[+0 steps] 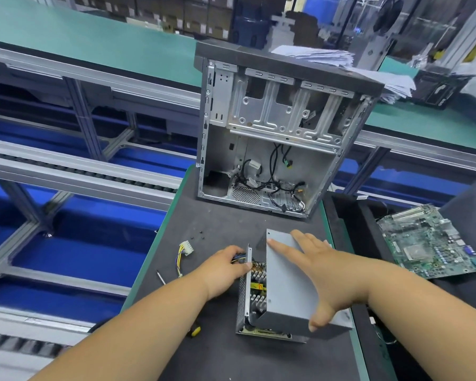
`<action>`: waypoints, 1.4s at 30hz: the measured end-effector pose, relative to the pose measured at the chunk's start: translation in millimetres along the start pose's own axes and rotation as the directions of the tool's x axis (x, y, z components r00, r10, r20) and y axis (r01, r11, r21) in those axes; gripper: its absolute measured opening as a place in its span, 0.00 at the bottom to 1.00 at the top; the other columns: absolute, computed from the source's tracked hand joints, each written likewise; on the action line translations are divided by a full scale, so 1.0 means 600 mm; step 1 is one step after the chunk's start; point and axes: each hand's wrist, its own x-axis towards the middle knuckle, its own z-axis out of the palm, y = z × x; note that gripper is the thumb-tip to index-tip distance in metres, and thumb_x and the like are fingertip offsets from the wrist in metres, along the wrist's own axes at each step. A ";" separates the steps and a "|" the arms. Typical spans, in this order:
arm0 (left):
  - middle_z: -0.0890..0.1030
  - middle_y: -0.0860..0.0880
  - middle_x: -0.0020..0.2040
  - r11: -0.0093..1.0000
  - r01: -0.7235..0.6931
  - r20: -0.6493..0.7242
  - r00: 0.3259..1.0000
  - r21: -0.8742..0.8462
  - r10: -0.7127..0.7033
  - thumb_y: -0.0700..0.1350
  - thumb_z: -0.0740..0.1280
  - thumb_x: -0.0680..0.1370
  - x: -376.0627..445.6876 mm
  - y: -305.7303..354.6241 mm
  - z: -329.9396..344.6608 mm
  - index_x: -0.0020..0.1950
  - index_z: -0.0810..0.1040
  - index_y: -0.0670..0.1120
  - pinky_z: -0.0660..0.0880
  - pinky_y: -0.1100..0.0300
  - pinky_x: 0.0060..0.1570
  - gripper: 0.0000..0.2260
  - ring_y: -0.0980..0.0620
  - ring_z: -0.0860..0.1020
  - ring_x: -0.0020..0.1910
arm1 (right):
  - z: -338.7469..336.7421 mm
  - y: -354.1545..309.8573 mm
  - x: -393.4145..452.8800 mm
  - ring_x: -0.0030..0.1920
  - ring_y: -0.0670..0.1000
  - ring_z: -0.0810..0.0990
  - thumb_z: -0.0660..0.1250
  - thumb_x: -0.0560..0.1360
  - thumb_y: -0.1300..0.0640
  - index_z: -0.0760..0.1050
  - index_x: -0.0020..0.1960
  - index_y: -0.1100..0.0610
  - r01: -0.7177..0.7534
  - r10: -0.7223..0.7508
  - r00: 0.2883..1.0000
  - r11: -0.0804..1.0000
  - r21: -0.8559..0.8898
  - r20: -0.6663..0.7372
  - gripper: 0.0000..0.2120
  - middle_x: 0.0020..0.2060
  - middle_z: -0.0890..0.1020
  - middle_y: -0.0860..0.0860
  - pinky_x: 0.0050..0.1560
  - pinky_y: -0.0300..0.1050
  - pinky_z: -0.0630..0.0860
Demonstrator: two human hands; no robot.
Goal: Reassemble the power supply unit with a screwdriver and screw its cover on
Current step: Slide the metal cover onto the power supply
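The power supply unit (pixel 252 295) lies on the dark mat, its circuit board and coils showing through a gap. Its grey metal cover (pixel 283 287) sits tilted over the right part of it. My right hand (pixel 322 273) lies flat on the cover, fingers straight and thumb at its near edge. My left hand (pixel 226 268) grips the bundle of wires (pixel 238 259) at the unit's left wall. A screwdriver with a yellow-black handle (pixel 195 330) lies partly under my left forearm, its shaft (pixel 160 276) showing beyond. Several small black screws (pixel 197 235) lie further back.
An open computer case (pixel 272 127) stands upright at the far end of the mat. A loose cable with a white connector (pixel 186 248) lies left of my left hand. A green motherboard (pixel 429 243) rests on the right. Conveyor rails run along the left.
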 end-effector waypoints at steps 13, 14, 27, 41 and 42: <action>0.83 0.54 0.52 0.982 0.075 -0.024 0.997 -0.173 -0.080 0.55 0.74 0.72 0.007 -0.010 -0.005 0.57 0.79 0.54 0.75 0.62 0.54 0.16 0.54 0.81 0.52 | -0.037 -0.018 0.007 0.78 0.51 0.36 0.80 0.58 0.39 0.23 0.69 0.30 0.038 -0.039 0.998 0.999 0.034 0.040 0.69 0.77 0.36 0.48 0.77 0.57 0.46; 0.83 0.54 0.51 0.981 0.070 -0.022 0.997 -0.181 -0.075 0.54 0.74 0.72 0.007 -0.009 -0.006 0.57 0.79 0.54 0.74 0.65 0.50 0.16 0.54 0.81 0.52 | -0.034 -0.017 0.011 0.78 0.51 0.36 0.80 0.57 0.39 0.24 0.69 0.30 0.036 -0.037 0.999 0.999 0.038 0.039 0.69 0.77 0.36 0.48 0.77 0.57 0.45; 0.81 0.53 0.57 0.999 0.052 -0.039 0.998 0.007 -0.051 0.54 0.70 0.75 0.016 0.000 -0.016 0.62 0.78 0.52 0.70 0.61 0.54 0.16 0.53 0.78 0.55 | -0.031 -0.014 0.026 0.78 0.52 0.35 0.80 0.56 0.40 0.21 0.66 0.28 0.031 -0.033 0.996 0.999 0.028 0.087 0.69 0.77 0.33 0.46 0.76 0.58 0.45; 0.80 0.52 0.59 0.988 0.054 -0.028 0.998 0.148 -0.050 0.55 0.69 0.75 0.024 0.008 -0.019 0.63 0.77 0.52 0.72 0.57 0.58 0.17 0.51 0.77 0.57 | -0.030 -0.011 0.034 0.77 0.53 0.32 0.79 0.57 0.41 0.19 0.66 0.30 0.037 -0.035 0.993 0.999 -0.017 0.117 0.70 0.76 0.31 0.51 0.77 0.59 0.43; 0.80 0.51 0.59 0.986 0.053 -0.025 0.998 0.159 -0.049 0.55 0.69 0.76 0.023 0.010 -0.020 0.64 0.77 0.52 0.72 0.57 0.59 0.17 0.51 0.77 0.57 | -0.030 -0.011 0.034 0.77 0.53 0.32 0.79 0.57 0.41 0.19 0.66 0.30 0.039 -0.037 0.993 0.999 -0.017 0.115 0.70 0.76 0.31 0.50 0.77 0.59 0.44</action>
